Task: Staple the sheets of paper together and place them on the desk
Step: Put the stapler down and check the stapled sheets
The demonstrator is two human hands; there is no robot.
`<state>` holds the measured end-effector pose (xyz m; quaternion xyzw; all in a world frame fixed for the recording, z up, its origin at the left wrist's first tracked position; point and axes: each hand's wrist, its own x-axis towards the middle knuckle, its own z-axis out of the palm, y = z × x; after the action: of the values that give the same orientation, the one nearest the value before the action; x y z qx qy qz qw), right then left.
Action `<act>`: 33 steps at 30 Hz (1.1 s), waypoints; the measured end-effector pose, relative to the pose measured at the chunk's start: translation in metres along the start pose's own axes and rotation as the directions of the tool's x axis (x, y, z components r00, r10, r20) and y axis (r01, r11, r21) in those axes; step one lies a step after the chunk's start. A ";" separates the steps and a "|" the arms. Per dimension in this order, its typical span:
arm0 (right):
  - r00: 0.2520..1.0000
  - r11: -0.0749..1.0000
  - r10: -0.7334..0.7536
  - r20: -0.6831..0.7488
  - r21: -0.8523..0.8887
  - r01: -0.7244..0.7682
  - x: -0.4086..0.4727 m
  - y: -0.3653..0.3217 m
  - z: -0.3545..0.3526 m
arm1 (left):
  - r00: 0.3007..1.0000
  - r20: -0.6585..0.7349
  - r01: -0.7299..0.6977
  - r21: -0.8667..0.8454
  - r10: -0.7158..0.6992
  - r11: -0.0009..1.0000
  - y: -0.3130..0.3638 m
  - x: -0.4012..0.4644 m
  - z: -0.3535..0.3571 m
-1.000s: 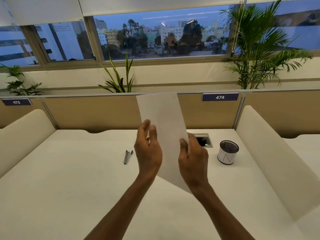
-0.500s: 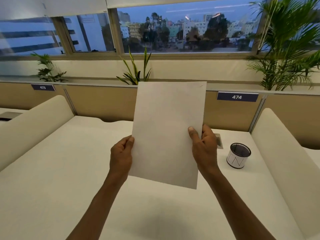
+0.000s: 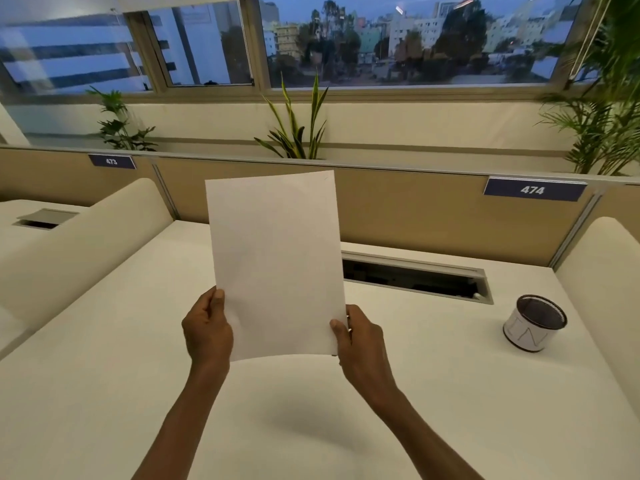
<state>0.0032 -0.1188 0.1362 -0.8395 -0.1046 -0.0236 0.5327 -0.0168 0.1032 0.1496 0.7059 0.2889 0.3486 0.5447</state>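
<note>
White sheets [image 3: 277, 265], cream desk [image 3: 104, 375], white-banded black cup [image 3: 533, 323].

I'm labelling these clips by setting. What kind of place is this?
Most likely an open-plan office workstation: a white desk with side dividers, a numbered partition tag 474, a cable hatch set in the desktop, and a pen cup.

Sheets [image 3: 277, 265] above desk [image 3: 104, 375], between hands; cup [image 3: 531, 323] right, beside slot [image 3: 415, 275]
</note>
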 end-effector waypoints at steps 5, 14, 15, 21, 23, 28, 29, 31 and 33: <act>0.988 0.983 0.111 0.104 0.134 -0.125 0.030 -0.020 0.059 | 0.999 -0.044 0.030 0.042 -0.028 0.999 -0.025 0.062 -0.025; 0.959 0.923 0.277 0.060 0.262 -0.283 0.095 -0.035 0.174 | 0.958 0.202 0.180 0.119 -0.201 0.976 -0.071 0.198 -0.051; 0.954 0.920 0.295 0.045 0.257 -0.296 0.102 -0.035 0.182 | 0.954 0.220 0.179 0.135 -0.206 0.974 -0.079 0.208 -0.052; 0.924 0.894 0.382 0.013 0.248 -0.373 0.145 -0.018 0.218 | 0.930 0.232 0.278 0.063 -0.285 0.958 -0.124 0.242 -0.028; 0.915 0.891 0.404 -0.005 0.229 -0.393 0.159 -0.008 0.226 | 0.933 0.212 0.287 0.055 -0.292 0.956 -0.135 0.249 -0.013; 0.876 0.855 0.483 0.011 0.208 -0.474 0.189 0.017 0.243 | 0.951 0.185 0.217 0.169 -0.247 0.961 -0.166 0.271 0.022; 0.867 0.847 0.497 0.015 0.210 -0.489 0.193 0.021 0.246 | 0.956 0.182 0.195 0.199 -0.231 0.960 -0.172 0.274 0.029; 0.853 0.832 0.521 0.024 0.209 -0.514 0.201 0.028 0.253 | 0.962 0.190 0.144 0.255 -0.196 0.956 -0.183 0.280 0.042; 0.843 0.828 0.538 0.010 0.182 -0.531 0.209 0.037 0.262 | 0.963 0.201 0.120 0.285 -0.182 0.951 -0.194 0.285 0.053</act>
<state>0.1963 0.1331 0.0222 -0.7835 0.1437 0.1184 0.5929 0.1886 0.3437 0.0035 0.7842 0.3235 0.1809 0.4977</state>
